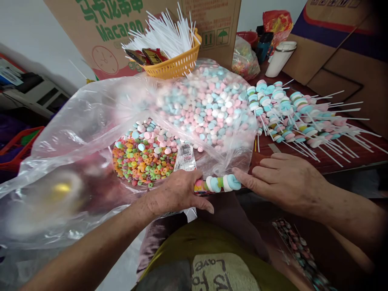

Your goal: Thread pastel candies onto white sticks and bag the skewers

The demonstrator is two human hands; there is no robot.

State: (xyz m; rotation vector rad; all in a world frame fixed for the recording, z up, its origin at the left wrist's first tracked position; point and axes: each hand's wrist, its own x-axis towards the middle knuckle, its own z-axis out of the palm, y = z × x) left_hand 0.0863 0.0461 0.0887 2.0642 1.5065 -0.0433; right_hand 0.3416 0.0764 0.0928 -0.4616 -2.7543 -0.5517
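Near the table's front edge, my left hand [178,189] is closed around the left end of a candy skewer [224,183]. Its pale blue and white marshmallow pieces alternate with green rings, and a colourful printed wrapper shows by the fingers. From the right, my right hand [274,178] meets the skewer's other end, the index fingertip on the last blue piece. Its other fingers are curled and the thumb is hidden. Behind my left hand lie loose gummy rings [145,163] and small pastel candies [154,136], with a clear plastic bag [91,117] spread around them.
Finished candy skewers [291,113] are piled at the right, white sticks pointing outward. An orange basket [174,66] of white sticks stands behind the bag, before a cardboard box [112,56]. A white cup [281,58] is at the back right. A packet of candies [298,250] lies below.
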